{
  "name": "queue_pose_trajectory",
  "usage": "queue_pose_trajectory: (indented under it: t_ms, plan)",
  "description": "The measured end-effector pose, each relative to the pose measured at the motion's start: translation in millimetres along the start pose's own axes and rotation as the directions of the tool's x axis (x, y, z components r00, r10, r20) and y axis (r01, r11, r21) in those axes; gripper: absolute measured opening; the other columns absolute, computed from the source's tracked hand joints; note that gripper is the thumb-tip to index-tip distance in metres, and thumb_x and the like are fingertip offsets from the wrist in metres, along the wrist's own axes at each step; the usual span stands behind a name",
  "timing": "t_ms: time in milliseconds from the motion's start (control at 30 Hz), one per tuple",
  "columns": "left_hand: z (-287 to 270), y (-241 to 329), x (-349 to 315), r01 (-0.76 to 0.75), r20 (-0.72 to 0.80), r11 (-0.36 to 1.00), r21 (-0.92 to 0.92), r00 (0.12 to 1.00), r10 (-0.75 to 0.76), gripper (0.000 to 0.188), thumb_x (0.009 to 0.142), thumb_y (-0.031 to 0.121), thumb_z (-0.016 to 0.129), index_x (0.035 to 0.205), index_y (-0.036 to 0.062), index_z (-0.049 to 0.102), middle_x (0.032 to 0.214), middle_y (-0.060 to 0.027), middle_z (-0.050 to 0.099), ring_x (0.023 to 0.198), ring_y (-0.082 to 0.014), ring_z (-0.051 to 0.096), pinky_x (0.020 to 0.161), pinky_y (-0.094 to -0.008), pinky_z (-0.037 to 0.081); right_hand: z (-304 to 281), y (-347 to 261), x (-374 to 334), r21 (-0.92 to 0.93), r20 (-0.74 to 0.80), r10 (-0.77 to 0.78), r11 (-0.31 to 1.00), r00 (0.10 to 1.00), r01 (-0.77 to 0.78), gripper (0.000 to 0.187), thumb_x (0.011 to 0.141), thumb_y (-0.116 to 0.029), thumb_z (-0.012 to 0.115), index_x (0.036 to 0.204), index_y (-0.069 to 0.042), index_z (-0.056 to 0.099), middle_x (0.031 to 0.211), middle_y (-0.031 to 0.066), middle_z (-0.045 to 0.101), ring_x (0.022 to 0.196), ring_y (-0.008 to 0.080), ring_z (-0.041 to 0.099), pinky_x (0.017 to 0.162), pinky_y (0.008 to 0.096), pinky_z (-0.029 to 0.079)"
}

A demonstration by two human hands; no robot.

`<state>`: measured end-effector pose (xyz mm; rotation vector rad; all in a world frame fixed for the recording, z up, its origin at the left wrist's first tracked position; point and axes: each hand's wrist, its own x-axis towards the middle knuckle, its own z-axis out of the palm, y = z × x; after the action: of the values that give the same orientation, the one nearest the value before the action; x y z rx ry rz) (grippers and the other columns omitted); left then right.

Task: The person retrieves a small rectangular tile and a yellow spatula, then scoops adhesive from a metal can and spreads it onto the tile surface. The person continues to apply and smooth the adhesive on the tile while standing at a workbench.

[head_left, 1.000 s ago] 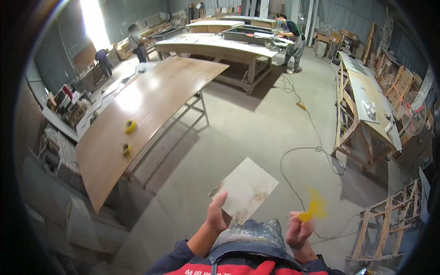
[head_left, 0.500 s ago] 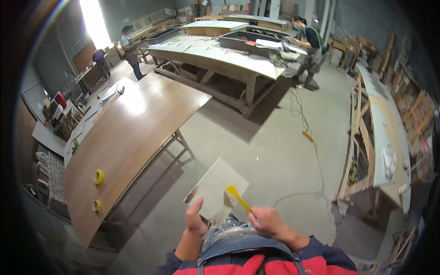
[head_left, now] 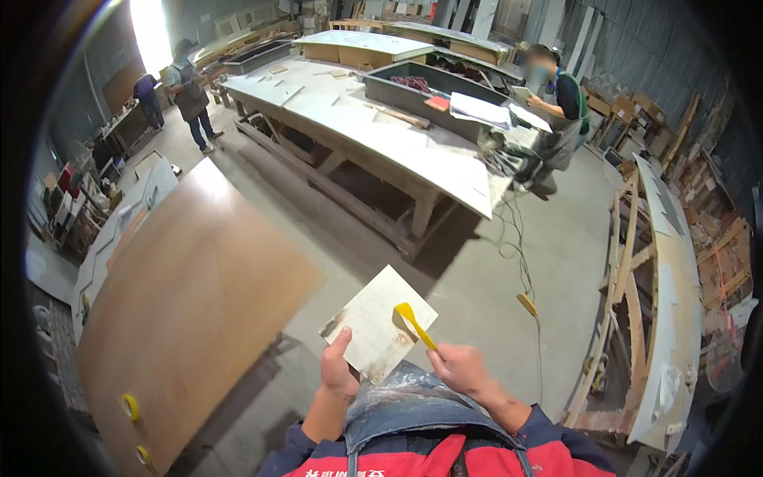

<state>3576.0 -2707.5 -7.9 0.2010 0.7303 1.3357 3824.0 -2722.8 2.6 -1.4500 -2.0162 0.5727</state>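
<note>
My left hand [head_left: 339, 371] grips the near corner of a pale square board [head_left: 375, 322] smeared with grey paste, held flat in front of my chest. A yellow plastic scraper [head_left: 413, 321] is pinched in my right hand [head_left: 459, 370], its blade resting on the board's right part. Both forearms come up from the lower edge in red and dark blue sleeves, with a stained grey apron between them.
A long brown wooden panel [head_left: 183, 310] on trestles lies to my left, with two yellow tape rolls [head_left: 129, 407] near its front end. A big pale workbench [head_left: 381, 127] stands ahead. A person [head_left: 556, 111] works at its right end, two others stand far left. A wooden frame [head_left: 652, 294] is on my right.
My right hand has brought the yellow scraper from out at my right side onto the board. The view has swung toward the big workbench, and the board has stayed in my left hand.
</note>
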Motion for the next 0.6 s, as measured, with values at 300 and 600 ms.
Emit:
queue_pose_trajectory:
  t_ms: [300, 600]
  plan:
    - [51.0, 97.2, 207.6, -0.373, -0.177, 0.926, 0.049, 0.91, 0.376, 0.054, 0.105, 0.024, 0.05, 0.15, -0.0046, 0.046, 0.147, -0.0176, 0.058, 0.135, -0.0335, 0.056, 0.116, -0.0454, 0.042, 29.6, 70.0, 306.1, 0.145, 0.143, -0.297, 0.95, 0.944, 0.277, 0.026, 0.095, -0.019, 0.069, 0.077, -0.004, 0.058, 0.069, 0.0181, 0.059, 0.062, 0.0396, 0.06, 0.056, 0.0477, 0.046]
    - [35.2, 178.7, 333.2, -0.682, -0.404, 0.712, 0.167, 0.612, 0.68, 0.058, 0.105, 0.031, 0.052, 0.152, -0.0026, 0.044, 0.151, -0.0165, 0.054, 0.139, -0.0323, 0.053, 0.117, -0.0458, 0.04, 95.9, 42.2, 602.9, 0.48, 0.318, -0.692, 0.707, 0.649, 0.519, 0.02, 0.097, -0.016, 0.068, 0.081, -0.005, 0.062, 0.069, 0.0149, 0.06, 0.066, 0.0372, 0.062, 0.059, 0.0464, 0.048]
